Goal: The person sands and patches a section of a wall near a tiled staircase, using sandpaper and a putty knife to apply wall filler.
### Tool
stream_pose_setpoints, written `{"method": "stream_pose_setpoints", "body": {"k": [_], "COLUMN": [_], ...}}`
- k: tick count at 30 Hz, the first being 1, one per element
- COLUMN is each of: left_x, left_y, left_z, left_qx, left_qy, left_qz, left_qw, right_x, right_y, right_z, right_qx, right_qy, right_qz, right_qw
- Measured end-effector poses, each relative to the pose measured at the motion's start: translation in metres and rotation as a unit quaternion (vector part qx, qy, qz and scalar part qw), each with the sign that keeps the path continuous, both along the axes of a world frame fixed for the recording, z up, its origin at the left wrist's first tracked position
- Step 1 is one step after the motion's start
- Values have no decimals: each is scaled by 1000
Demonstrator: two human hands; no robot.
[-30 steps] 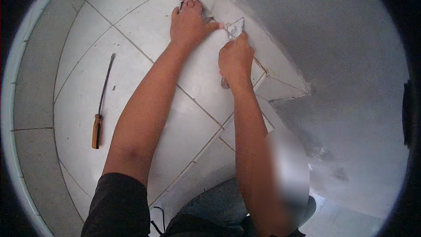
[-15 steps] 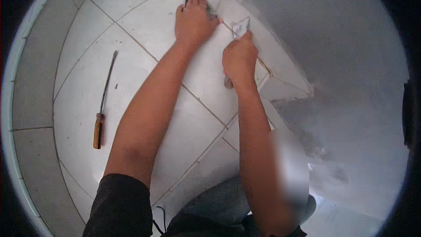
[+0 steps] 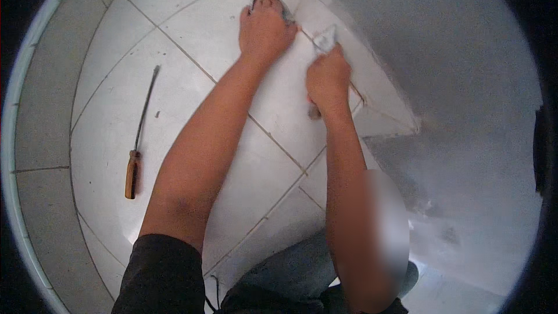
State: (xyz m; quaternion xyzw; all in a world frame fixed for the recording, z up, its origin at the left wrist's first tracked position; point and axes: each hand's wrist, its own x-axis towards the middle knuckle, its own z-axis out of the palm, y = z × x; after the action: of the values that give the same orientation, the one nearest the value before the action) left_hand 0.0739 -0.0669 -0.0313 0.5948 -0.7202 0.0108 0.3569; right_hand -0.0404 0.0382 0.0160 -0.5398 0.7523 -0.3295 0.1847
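Note:
My right hand [image 3: 329, 78] is closed round a small trowel or putty knife. Its pale, smeared blade [image 3: 326, 38] meets the white skirting tile by the joint, and the handle end [image 3: 314, 110] pokes out below my palm. Farther off and to the left, my left hand [image 3: 266, 32] lies against the tiled floor. Its fingers curl over a grey, crumpled-looking thing [image 3: 283, 9], mostly hidden beneath them, whose kind I cannot make out. A screwdriver [image 3: 133, 168] with an amber and black handle rests on the tiles left of my left forearm.
White floor tiles [image 3: 192, 104] with brownish joints spread under my arms. A grey wall [image 3: 459, 70] rises on the right, with a skirting ledge whose corner [image 3: 415, 125] juts out. Darker tiles [image 3: 43, 122] curve along the left. Small crumbs lie near the screwdriver.
The whole view has shifted slightly. My right hand and the trowel have moved a little rightward along the skirting; my left hand keeps its grip in nearly the same spot.

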Motion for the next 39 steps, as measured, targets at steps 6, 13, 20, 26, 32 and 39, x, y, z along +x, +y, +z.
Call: {"method": "stream_pose_setpoints", "body": {"k": [6,13,20,26,32,39], "left_x": [-3,-2,-2,-4,-4,-4], "left_y": [0,2,1,1,1,0], "left_z": [1,3,6,4,1,2], "left_qx": [-67,-40,28,37,-5,13], "left_qy": [11,6,-3,-16,1,-3], "left_qz": [16,-2,-23,-8,6,-10], "left_qw": [998,999,999,999,1000,1000], "right_x": [-5,-8,1,0,1,2], "right_y": [-1,-1,-4,-7,-6,-6], "right_z": [0,-7,8,-3,0,0], "right_qx": [0,-19,-6,-53,8,35], "right_qy": [14,80,75,70,59,35], "right_qz": [-21,-14,0,15,-32,28], "right_qw": [1000,997,997,996,998,998]}}
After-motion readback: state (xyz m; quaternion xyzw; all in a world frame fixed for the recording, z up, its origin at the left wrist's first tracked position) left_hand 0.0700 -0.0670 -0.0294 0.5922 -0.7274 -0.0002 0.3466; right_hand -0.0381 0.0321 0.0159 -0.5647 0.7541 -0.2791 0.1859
